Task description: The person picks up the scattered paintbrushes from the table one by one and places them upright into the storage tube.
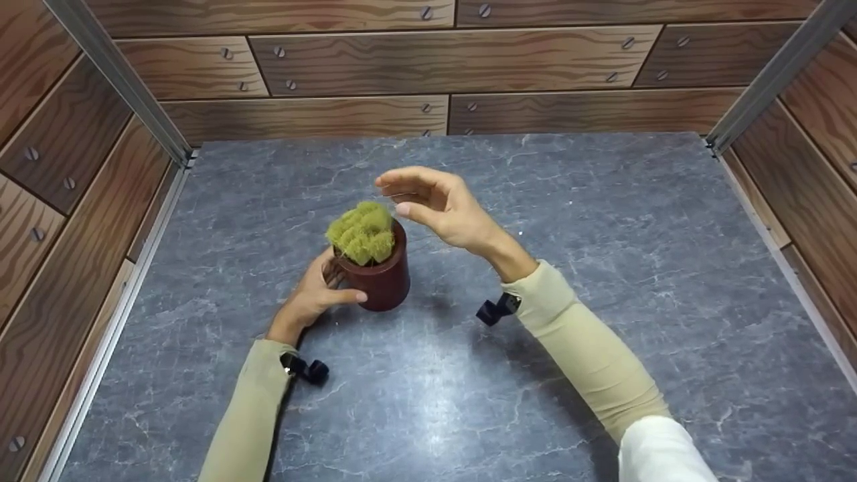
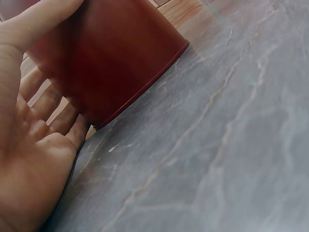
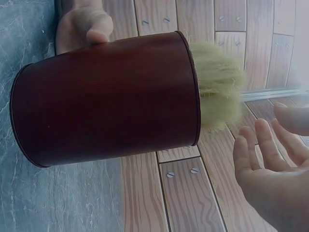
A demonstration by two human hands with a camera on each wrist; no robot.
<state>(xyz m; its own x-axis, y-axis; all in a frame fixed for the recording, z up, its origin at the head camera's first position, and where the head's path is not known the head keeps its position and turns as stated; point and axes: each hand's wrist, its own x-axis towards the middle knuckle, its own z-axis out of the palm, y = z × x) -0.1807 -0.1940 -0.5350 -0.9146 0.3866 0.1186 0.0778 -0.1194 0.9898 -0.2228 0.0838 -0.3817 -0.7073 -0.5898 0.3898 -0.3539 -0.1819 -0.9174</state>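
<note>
A dark red-brown cylindrical pot [image 1: 384,284] stands upright on the tabletop, with fuzzy yellow-green tufts [image 1: 362,232] rising above its rim. My left hand [image 1: 315,291] holds the pot from its left side, thumb across the front and fingers reaching behind. In the left wrist view, the fingers [image 2: 46,99] reach the pot's side near its base. My right hand [image 1: 445,209] hovers beside and above the tufts, fingers loosely bent and thumb apart, holding nothing. The right wrist view shows the right hand [image 3: 275,169] apart from the tufts [image 3: 217,87].
The grey marbled tabletop [image 1: 669,281] lies between wood-patterned walls [image 1: 455,60] at the back, left and right. Metal corner posts [image 1: 120,73] stand at the far corners. Both wrists carry small black cameras [image 1: 499,309].
</note>
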